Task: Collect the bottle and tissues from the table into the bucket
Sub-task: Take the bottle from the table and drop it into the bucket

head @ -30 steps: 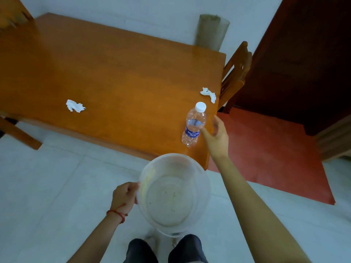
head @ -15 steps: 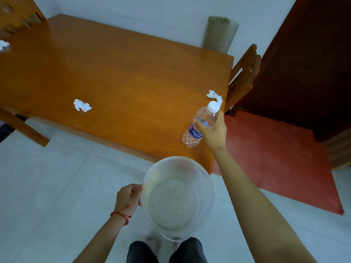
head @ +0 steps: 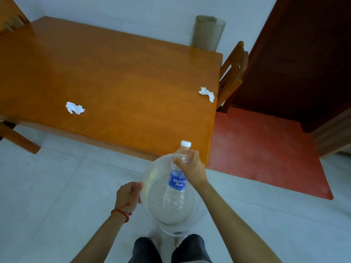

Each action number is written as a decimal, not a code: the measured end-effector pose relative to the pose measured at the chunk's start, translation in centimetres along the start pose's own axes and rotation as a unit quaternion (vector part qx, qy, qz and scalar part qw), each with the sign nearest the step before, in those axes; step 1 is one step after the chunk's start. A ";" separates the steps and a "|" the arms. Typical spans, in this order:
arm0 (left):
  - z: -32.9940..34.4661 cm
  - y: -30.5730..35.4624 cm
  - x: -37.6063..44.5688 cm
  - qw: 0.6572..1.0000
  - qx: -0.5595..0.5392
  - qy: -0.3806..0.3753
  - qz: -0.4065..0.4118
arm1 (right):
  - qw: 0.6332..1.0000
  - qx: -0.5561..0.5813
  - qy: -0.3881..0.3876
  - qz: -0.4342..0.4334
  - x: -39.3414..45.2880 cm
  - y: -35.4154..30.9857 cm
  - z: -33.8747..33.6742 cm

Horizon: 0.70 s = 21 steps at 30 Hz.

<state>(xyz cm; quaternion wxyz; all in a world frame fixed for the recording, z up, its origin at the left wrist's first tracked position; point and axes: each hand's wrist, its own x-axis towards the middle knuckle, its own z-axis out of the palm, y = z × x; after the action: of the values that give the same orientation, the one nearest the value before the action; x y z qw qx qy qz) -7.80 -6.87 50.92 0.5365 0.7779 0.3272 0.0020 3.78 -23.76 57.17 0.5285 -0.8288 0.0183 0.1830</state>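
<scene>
My right hand (head: 191, 168) grips the neck of a clear plastic bottle (head: 176, 184) with a blue label and white cap. The bottle hangs upright over the mouth of the translucent white bucket (head: 150, 179), its base down inside the opening. My left hand (head: 128, 195), with a red string on the wrist, holds the bucket's left rim just in front of the table's near edge. One crumpled white tissue (head: 74, 108) lies on the orange wooden table (head: 117, 82) at the left. Another tissue (head: 207, 93) lies near the table's right edge.
A wooden chair (head: 232, 73) stands at the table's right end, another chair back (head: 11, 18) at the far left. A grey cylinder (head: 208, 32) stands against the wall behind the table. A red mat (head: 266, 154) and a dark wooden door (head: 303, 54) are to the right.
My right hand closed on the bottle on the table, lifted it off the near right corner and brought it down over the bucket. The left hand kept hold of the rim.
</scene>
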 end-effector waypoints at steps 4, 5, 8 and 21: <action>-0.2 -0.2 -0.5 1.000 -0.006 -0.007 0.002 | 0.997 -0.061 -0.015 0.052 -0.8 2.9 1.8; -0.3 -0.1 -0.6 1.000 -0.004 -0.009 0.004 | 0.995 -0.079 -0.020 0.058 -1.0 3.3 1.9; -0.3 -0.1 -1.0 1.000 0.001 -0.022 0.014 | 0.991 -0.114 -0.019 0.069 -1.7 4.1 2.2; 1.2 -0.1 -1.9 0.994 0.013 -0.097 0.039 | 0.962 -0.198 0.177 -0.064 -9.2 7.5 -3.5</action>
<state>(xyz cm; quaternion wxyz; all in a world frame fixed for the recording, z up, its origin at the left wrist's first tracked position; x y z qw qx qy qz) -8.95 -8.87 51.00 0.5554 0.7932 0.2431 -0.0572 -5.54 -31.64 54.92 0.3528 -0.9354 0.0217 -0.0010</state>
